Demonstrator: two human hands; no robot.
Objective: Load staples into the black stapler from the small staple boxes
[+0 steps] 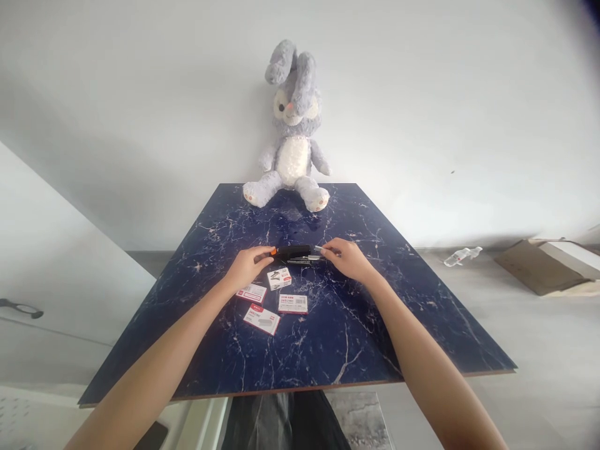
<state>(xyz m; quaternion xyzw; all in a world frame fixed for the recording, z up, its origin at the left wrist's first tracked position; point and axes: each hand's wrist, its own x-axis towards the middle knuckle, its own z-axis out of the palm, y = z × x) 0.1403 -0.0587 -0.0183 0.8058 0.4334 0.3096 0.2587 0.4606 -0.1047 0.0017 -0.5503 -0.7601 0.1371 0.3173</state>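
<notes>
A black stapler (pixel 294 253) lies on the dark blue marbled table (pixel 328 337), near its middle. My left hand (pixel 247 265) grips the stapler's left end with closed fingers. My right hand (pixel 345 257) pinches its silvery right end. Several small red-and-white staple boxes (pixel 276 297) lie just in front of the stapler, close to my left hand.
A grey plush rabbit (pixel 293 134) sits at the table's far edge against the white wall. On the floor to the right lie a plastic bottle (pixel 462 255) and flat cardboard boxes (pixel 548 262). A white cabinet (pixel 42 294) stands left of the table.
</notes>
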